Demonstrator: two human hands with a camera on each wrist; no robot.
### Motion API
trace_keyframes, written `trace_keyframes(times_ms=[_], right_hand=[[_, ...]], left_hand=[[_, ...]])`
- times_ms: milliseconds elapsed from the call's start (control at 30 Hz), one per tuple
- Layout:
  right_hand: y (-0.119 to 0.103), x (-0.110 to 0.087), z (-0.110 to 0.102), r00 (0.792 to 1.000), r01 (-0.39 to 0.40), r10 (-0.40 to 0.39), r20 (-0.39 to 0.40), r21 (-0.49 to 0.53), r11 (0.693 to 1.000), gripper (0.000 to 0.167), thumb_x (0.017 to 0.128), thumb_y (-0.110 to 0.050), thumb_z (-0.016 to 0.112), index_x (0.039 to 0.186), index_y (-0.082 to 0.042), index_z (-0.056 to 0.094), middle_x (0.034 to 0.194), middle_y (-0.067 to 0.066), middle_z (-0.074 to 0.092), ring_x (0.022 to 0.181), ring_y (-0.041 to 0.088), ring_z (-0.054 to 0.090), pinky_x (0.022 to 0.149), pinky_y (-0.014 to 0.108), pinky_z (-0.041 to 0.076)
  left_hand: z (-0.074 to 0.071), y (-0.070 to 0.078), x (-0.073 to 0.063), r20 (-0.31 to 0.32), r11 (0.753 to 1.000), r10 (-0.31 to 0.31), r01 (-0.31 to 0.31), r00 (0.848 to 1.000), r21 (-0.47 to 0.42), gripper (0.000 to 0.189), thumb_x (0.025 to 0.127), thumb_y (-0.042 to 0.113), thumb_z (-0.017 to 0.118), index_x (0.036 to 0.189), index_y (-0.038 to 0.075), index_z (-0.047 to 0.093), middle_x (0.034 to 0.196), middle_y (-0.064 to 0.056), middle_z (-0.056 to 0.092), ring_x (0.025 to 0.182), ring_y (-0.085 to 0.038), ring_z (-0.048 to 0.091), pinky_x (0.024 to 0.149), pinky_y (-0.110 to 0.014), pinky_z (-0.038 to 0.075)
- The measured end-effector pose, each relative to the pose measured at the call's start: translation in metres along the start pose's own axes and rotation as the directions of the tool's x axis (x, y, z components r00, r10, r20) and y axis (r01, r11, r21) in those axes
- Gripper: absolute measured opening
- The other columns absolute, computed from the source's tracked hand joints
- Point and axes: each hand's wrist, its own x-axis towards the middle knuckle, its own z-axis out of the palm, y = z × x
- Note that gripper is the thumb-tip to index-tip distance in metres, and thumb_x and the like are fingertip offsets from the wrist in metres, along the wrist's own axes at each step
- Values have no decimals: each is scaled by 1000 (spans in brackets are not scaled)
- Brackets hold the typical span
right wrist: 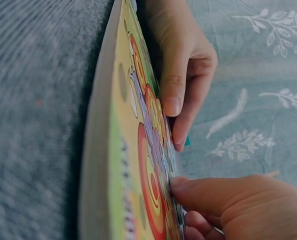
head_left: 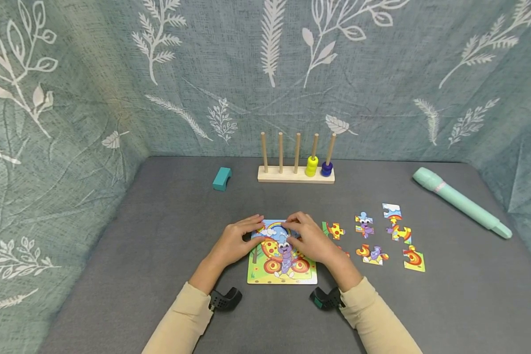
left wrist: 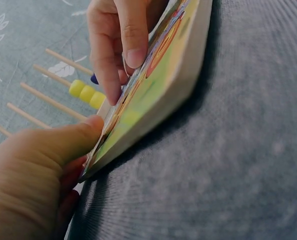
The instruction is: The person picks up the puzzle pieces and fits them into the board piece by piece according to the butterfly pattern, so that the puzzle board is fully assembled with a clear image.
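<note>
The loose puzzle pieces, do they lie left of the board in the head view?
No; the loose pieces lie right of the board.

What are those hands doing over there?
A person has both hands on a butterfly puzzle. The left hand touches its upper left part, and the right hand touches its upper right. Some loose pieces lie to its right, so it doesn't look finished.

bright butterfly puzzle point(head_left: 283, 260), flat on table point(head_left: 172, 211)
</note>
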Motion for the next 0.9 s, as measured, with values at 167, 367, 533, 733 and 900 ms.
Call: trace_keyframes(times_ms=[167, 367, 533, 733, 900], right_hand=[[1, 1, 0, 1000, 15, -14, 15, -26, 1000, 36, 92, -12, 62, 126, 0, 61, 120, 10, 52, 104, 24, 48, 86, 38, 47], [3, 0, 0, 1000, 10, -10, 13, 5, 1000, 37, 91, -11, 62, 126, 1, 60, 122, 12, 52, 109, 26, 48, 90, 42, 47], [4, -1, 1, 1000, -1, 1, 12, 25, 1000, 37, 91, -11, 62, 126, 0, 60, 122, 11, 52, 112, 26, 49, 93, 43, 48], [4, -1, 3, 1000, -2, 2, -2, 32, 999, 37, 91, -12, 63, 126, -1, 60, 122, 12, 53, 114, 27, 50, 95, 45, 48], [2, -2, -2, 1000, -27, 27, 1, 67, 997, 42, 90, -15, 66, 129, -2, 57, 125, 13, 53, 118, 29, 50, 98, 47, 47]], left_hand=[[-1, 3, 2, -2, 1000, -1, 1, 1000, -17, 41, 83, 22, 74, 119, 3, 67, 132, -8, 59, 126, -24, 52, 106, -43, 44], [8, 14, 10, 23, 999, 24, -23, 999, -26, 40, 85, 21, 71, 121, 3, 66, 133, -9, 58, 127, -23, 51, 110, -39, 40], [18, 21, 17, 53, 1000, 31, -30, 998, -8, 39, 88, 20, 69, 123, 3, 64, 131, -10, 59, 124, -25, 54, 108, -40, 42], [24, 23, 18, 60, 999, 13, -15, 998, 29, 38, 89, 19, 68, 123, 3, 64, 130, -9, 60, 124, -24, 54, 109, -37, 42], [24, 23, 18, 55, 999, 31, -33, 998, 35, 38, 89, 20, 68, 123, 3, 64, 131, -9, 60, 125, -22, 53, 109, -37, 41]])
